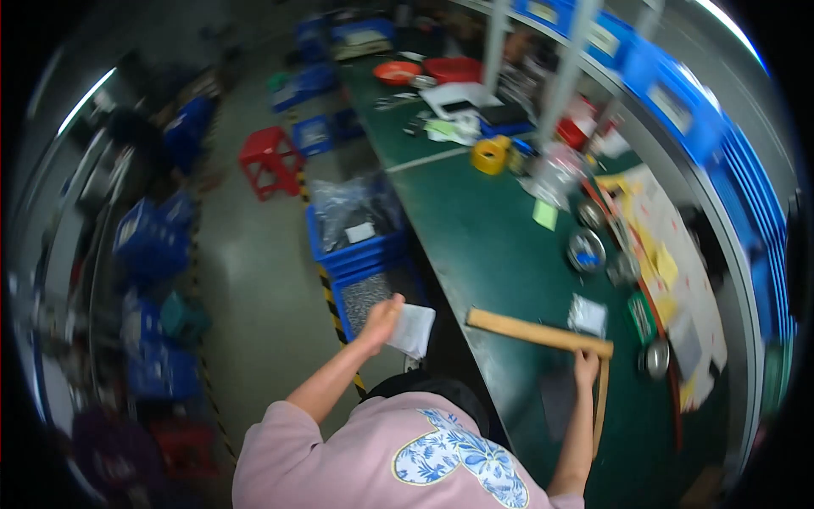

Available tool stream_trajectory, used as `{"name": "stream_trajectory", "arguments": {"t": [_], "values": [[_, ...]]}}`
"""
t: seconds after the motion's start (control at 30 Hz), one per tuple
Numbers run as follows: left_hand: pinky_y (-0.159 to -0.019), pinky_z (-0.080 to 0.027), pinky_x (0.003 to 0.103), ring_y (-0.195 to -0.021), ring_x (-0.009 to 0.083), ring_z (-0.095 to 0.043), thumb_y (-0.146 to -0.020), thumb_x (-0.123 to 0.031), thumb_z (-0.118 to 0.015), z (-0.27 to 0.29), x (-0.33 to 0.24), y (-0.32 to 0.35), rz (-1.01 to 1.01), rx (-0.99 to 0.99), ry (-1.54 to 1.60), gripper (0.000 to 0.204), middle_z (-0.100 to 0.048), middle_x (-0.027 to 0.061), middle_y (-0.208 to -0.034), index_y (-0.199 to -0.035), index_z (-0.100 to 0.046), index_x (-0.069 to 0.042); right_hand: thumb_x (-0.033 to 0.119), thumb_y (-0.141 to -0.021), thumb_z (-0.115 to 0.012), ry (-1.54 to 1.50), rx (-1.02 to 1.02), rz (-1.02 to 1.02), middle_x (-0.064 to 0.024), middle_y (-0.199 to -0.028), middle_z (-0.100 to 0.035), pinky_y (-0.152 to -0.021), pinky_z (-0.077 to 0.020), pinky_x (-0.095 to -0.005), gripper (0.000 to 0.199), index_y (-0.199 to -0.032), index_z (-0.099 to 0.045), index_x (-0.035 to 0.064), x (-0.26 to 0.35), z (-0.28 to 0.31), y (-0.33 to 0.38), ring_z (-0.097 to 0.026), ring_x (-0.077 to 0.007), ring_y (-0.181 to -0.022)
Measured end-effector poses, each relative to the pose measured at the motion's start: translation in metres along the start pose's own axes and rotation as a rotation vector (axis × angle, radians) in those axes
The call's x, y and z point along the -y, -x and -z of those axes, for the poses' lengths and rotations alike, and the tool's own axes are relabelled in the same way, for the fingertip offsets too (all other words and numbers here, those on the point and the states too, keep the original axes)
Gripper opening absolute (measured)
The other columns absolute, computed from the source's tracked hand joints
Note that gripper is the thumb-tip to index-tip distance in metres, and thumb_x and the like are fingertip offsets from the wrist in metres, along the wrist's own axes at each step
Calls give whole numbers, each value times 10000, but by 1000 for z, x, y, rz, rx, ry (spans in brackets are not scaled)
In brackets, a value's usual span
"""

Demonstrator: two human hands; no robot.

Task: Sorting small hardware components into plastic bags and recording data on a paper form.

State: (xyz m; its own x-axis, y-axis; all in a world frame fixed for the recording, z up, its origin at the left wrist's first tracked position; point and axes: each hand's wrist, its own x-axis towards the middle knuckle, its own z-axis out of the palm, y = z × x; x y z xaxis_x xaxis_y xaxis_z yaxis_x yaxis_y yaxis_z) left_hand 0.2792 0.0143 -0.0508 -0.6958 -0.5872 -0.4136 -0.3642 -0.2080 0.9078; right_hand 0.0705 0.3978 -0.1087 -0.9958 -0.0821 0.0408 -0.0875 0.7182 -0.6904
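Observation:
My left hand (384,321) is closed on a flat white packet (414,329), held out past the left edge of the green table over the floor side. Over on the table, my right hand (585,366) grips the corner of a light wooden frame (534,329). One wide bar of it runs left to the table edge, and a thinner strip runs toward me beside my forearm. A dark flat piece (557,403) lies inside that corner. Just beyond the bar sits a small clear bag with white contents (588,316).
Left of the table stand stacked blue crates (360,256), one with grey small parts (365,299). A red stool (270,161) is farther off. Metal bowls (586,251), yellow tape (489,156) and a green box (641,316) line the right side below a shelf with blue bins (678,106).

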Motion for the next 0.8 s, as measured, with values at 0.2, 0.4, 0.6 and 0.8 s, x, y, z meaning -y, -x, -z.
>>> {"name": "stream_trajectory", "arguments": {"t": [0.2,0.4,0.6,0.8], "values": [[-655,-443,298,-781,158,-547,-754,-389,-586,25,33,40,-42,-102,149,437,-558,86,-859,-939,-495,-4,201,-661,-594,-557,492,385,-149,-974,-585,-709,-458,-365,414,-1004,-542,-26,-68,-108,-236,-566,-233,-863],[-668,-446,292,-813,158,-545,-714,-317,-650,28,69,136,-16,-450,380,401,-550,67,-872,-941,-486,-29,231,-677,-590,-523,862,639,-145,-939,-593,-705,-461,-371,407,-999,-550,-15,98,-268,-297,-572,-242,-837],[-770,-440,310,-922,180,-535,-670,-122,-642,-23,107,186,68,-459,855,433,-545,76,-978,-1059,-465,-56,261,-693,-586,-488,939,681,-141,-903,-601,-702,-464,-378,403,-995,-559,-4,145,-282,-245,-578,-251,-811],[-779,-431,311,-919,192,-533,-633,-52,-606,-37,121,196,-16,-431,940,429,-544,81,-965,-1039,-467,-33,290,-709,-583,-421,917,687,-138,-868,-609,-699,-467,-384,400,-991,-567,7,163,-217,-192,-584,-260,-784]]}}
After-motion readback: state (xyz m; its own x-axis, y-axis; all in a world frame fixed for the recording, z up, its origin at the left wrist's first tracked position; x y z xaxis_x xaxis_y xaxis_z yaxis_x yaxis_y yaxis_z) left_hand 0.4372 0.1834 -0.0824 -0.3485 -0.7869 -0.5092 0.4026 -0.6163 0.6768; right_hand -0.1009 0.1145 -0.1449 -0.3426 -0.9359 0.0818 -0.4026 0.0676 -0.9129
